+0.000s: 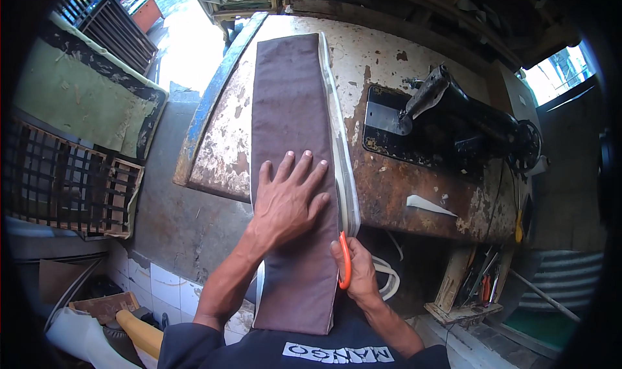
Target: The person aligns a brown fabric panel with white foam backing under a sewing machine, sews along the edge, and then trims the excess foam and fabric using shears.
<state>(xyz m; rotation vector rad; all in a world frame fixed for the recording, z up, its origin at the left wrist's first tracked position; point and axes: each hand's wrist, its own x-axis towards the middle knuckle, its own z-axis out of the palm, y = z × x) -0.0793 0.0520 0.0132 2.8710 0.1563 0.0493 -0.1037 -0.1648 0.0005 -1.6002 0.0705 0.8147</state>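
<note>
A long folded strip of brown fabric [290,97] stretches from the worn table [220,142] down to my body. My left hand [291,200] lies flat on it with fingers spread, holding nothing. My right hand [355,272] is closed on orange-handled scissors [345,265] at the strip's right edge; their blades are not clearly visible. A pale piped band [347,194] runs along the right side of the fabric, and loose pale cord loops hang beside my right hand.
A black sewing machine [453,136] stands at right, near a white scrap [431,206]. Below is a compartment of tools [486,285]. Slatted frames [71,181] with green padding [84,97] stand at left; scraps [139,330] lie at lower left. A wooden shelf [414,6] crosses the back.
</note>
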